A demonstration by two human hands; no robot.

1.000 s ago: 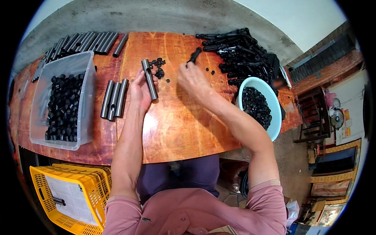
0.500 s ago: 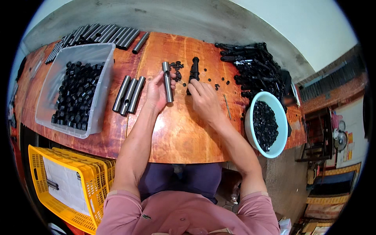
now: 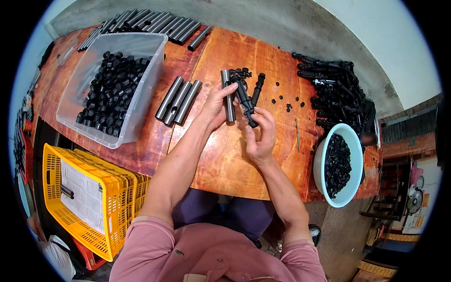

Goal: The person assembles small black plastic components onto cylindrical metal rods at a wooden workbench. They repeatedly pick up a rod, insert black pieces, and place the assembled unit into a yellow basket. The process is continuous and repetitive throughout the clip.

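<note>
My left hand [image 3: 216, 104] is closed around a shiny metal tube [image 3: 229, 105] held upright over the table. Close beside the tube, my right hand [image 3: 261, 140] pinches the lower end of a black stepped rod-like part [image 3: 243, 97] between thumb and fingers. The upper end of that part lies by my left thumb; whether the two touch, I cannot tell. A second black rod-like part [image 3: 257, 89] rests on the table just beyond. Small black rings [image 3: 242, 73] lie in a heap behind the tube. Left of my hands are three metal tubes [image 3: 179, 103], side by side.
A clear plastic bin [image 3: 157, 75] of black caps stands at left, with rows of metal tubes [image 3: 159, 22] behind. At right are a pile of black parts [image 3: 336, 89], a light-blue basin [image 3: 358, 167] of small black pieces and a thin rod [image 3: 297, 135]. Yellow crates [image 3: 115, 207] stand lower left.
My right hand has lifted a black rod-like part off the table and brought it beside the tube. My left hand still holds the tube. The whole view has shifted and tilted.
</note>
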